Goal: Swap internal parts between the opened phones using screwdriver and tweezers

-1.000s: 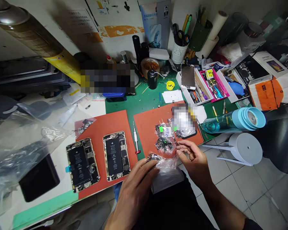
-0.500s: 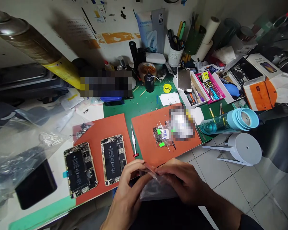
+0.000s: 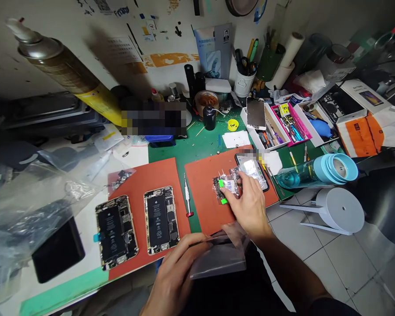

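Note:
My left hand (image 3: 176,265) is closed on the edge of a clear plastic bag (image 3: 222,261), which hangs flat in front of my body with its upper edge slightly parted. Over the right-hand red mat (image 3: 207,204), my right hand (image 3: 250,202) has its thumb and fingers on a small transparent bag of tiny parts (image 3: 228,184) with green stickers and a handwritten label. Just beyond these fingers lies a lit phone (image 3: 258,169), partly blurred out. Two opened phones, one (image 3: 116,230) left of the other (image 3: 159,219), lie with batteries exposed on the left red mat (image 3: 136,177).
A screwdriver (image 3: 187,195) lies between the mats. Tool boxes (image 3: 266,138) and a blue-lidded bottle (image 3: 319,171) are at the right. A spray can (image 3: 69,70) leans at the left, above crumpled plastic (image 3: 19,206) and a dark phone (image 3: 59,250). A grey stool (image 3: 340,210) stands below.
My right hand has let go of the clear plastic bag and reached forward to the small bag of parts. My left hand keeps hold of the clear bag. The view has shifted slightly.

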Demonstrator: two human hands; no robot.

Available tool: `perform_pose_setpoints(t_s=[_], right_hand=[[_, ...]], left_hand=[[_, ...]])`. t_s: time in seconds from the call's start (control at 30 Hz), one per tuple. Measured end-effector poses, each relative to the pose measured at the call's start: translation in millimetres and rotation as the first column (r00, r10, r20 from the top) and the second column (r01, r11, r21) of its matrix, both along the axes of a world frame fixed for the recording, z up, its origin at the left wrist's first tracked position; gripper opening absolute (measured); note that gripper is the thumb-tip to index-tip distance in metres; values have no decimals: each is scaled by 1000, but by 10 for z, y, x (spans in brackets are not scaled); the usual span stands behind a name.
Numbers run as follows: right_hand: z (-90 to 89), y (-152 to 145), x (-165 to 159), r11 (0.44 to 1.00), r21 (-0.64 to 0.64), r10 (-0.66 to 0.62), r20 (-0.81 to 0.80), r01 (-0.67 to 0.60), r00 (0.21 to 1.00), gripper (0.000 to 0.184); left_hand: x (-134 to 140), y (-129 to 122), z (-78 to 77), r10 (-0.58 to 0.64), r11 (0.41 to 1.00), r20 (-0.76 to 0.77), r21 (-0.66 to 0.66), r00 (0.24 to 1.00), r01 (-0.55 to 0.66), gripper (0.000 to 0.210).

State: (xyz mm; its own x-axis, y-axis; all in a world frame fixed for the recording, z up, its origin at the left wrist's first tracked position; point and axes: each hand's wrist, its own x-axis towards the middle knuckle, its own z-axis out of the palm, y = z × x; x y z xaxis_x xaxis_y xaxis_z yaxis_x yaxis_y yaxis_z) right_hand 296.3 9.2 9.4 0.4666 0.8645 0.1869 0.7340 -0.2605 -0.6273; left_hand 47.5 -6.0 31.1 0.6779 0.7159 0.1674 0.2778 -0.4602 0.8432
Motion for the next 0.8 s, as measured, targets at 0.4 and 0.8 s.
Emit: perform_pose_setpoints(t_s=[0.4, 0.8], right_hand=[[25, 36, 33, 994, 51, -16, -796, 94, 605, 35], [395, -167, -115, 981, 21, 66, -972, -193, 228, 33]], left_hand=[[-42, -116, -48, 71, 997, 55, 10, 996, -71, 35], [153, 125, 55, 248, 968, 68, 9, 966, -249, 21]])
